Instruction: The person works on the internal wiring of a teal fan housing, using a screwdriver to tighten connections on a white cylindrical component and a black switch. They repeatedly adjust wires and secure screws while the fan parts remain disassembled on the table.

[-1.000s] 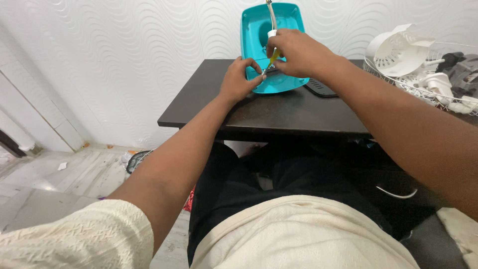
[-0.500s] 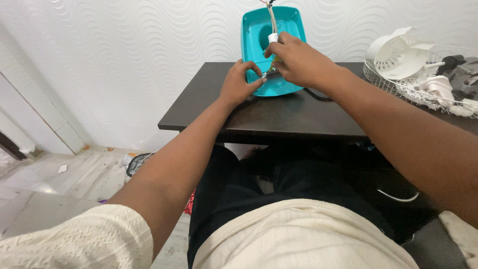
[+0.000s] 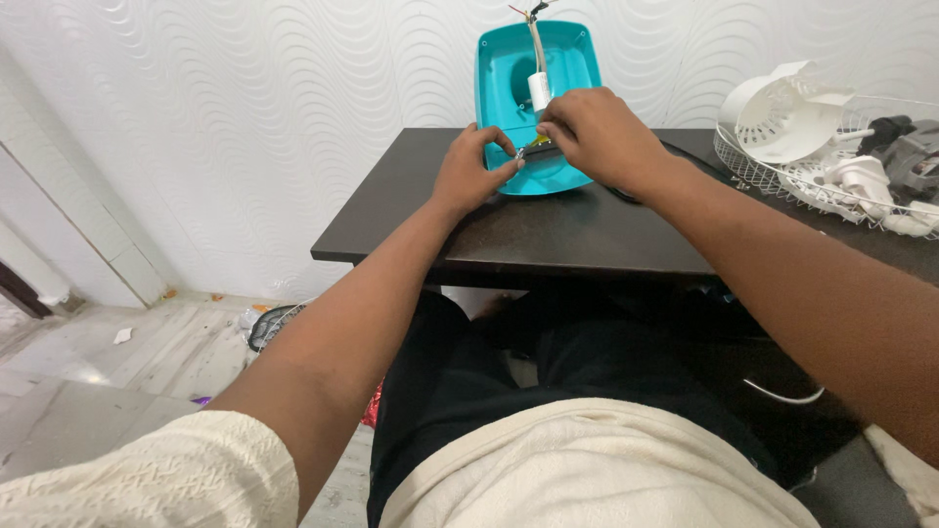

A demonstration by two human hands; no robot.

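A teal plastic housing leans against the wall at the back of a dark table. A grey cable with a white sleeve runs down its inside, bare wire ends sticking out at the top. My left hand pinches a small thin part at the housing's lower edge. My right hand grips the same small part from the right. What the part is stays hidden by my fingers.
White fan parts and a wire grille lie at the table's right end. A black cable trails behind my right wrist. The table's left edge drops to a tiled floor with small litter.
My right hand has come down from the housing's middle to its lower edge, closing in on my left hand. The view has shifted slightly.
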